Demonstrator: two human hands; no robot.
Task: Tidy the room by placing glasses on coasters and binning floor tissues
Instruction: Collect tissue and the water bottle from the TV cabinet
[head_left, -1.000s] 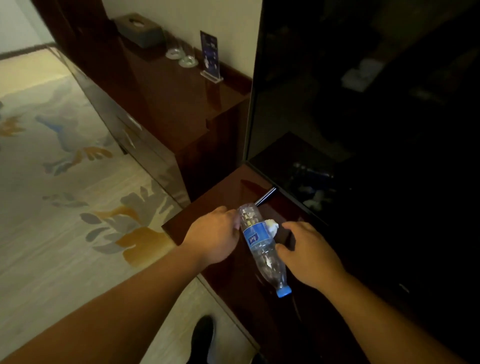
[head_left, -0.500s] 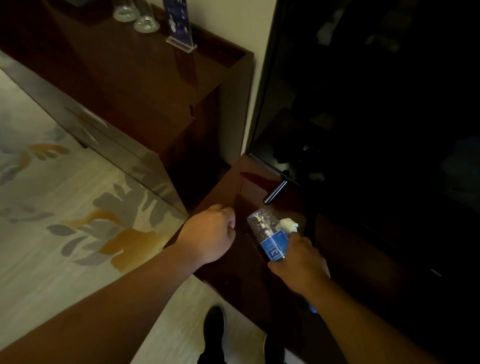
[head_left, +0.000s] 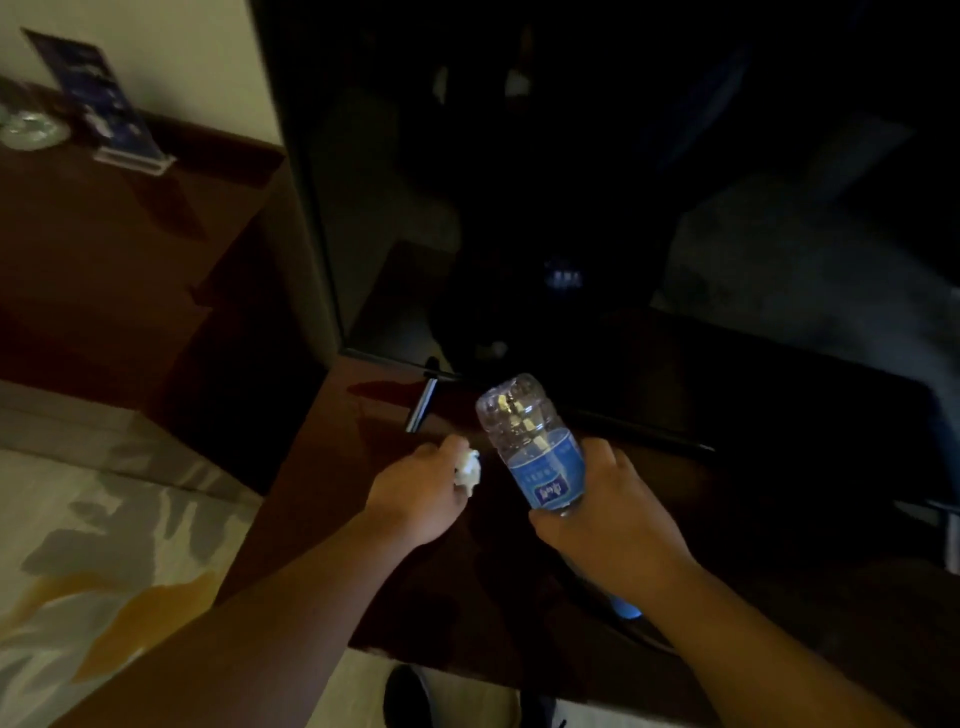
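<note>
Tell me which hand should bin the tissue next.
Left. The left hand holds the tissue, while the right hand is full, gripping the water bottle.

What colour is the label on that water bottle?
Blue with white lettering; the label shows best in the head view.

The picture is dim. Most light falls at the left, on the pale patterned carpet (head_left: 78, 545) and the cream wall (head_left: 182, 62). The large black screen (head_left: 649, 182) shows only faint reflections. Small bright spots lie on the clear plastic bottle with blue label (head_left: 524, 431), the small white crumpled tissue (head_left: 467, 470) and the glossy dark brown wooden bench (head_left: 332, 467). The blue card in a clear stand (head_left: 104, 98) is blurred.
</note>
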